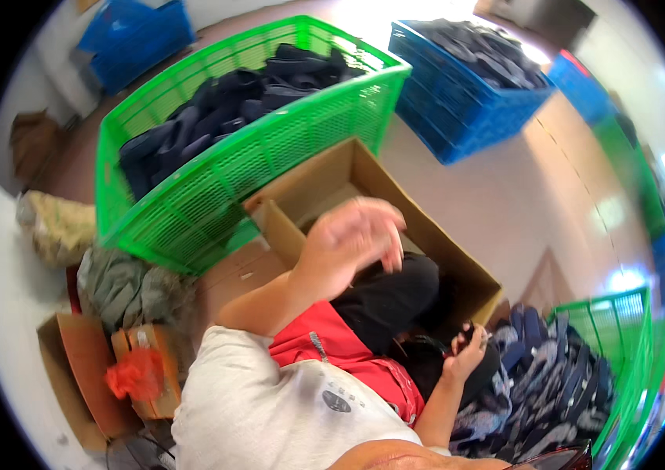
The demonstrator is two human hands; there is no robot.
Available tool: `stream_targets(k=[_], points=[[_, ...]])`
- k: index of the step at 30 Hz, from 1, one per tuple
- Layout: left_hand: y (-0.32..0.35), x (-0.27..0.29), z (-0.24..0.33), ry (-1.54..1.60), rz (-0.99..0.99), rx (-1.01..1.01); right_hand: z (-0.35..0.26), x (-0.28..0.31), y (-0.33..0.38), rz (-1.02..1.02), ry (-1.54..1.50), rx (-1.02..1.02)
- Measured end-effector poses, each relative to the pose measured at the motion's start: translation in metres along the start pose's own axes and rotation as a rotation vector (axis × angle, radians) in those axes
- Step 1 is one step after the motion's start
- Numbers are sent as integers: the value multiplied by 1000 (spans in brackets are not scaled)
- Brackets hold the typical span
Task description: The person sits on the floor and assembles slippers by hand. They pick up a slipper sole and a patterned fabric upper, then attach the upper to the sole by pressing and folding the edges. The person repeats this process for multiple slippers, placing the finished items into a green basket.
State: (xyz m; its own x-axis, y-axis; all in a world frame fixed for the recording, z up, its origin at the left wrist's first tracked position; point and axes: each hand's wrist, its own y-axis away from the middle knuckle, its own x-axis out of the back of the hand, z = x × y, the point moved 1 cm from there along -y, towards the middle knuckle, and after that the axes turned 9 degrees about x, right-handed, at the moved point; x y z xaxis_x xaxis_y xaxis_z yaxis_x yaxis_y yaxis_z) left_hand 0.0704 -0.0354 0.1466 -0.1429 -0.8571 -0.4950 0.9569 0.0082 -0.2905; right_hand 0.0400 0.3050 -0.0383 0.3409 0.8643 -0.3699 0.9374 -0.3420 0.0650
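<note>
My left hand (360,235) is raised over the cardboard box (438,243), slightly blurred. Its fingers are loosely bent and apart, with nothing visible in them. Lower and to the right, my right hand (469,351) is closed on a small dark object, too small to name, beside my black-trousered knee. A red apron (332,333) covers my lap. At my right side lies a heap of dark and grey patterned fabric pieces (536,384), against a green plastic crate (634,337).
Ahead stands a large green crate (262,153) of dark fabric pieces (230,106). A blue crate (465,117), also filled, is at the far right. To my left are an open carton (74,376), a red plastic bag (138,374) and a grey-green cloth bundle (125,286).
</note>
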Motion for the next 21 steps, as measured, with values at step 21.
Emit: stream_targets(k=[21], points=[[10, -183, -53, 402, -1099, 472, 2, 263, 68, 967, 1, -7]])
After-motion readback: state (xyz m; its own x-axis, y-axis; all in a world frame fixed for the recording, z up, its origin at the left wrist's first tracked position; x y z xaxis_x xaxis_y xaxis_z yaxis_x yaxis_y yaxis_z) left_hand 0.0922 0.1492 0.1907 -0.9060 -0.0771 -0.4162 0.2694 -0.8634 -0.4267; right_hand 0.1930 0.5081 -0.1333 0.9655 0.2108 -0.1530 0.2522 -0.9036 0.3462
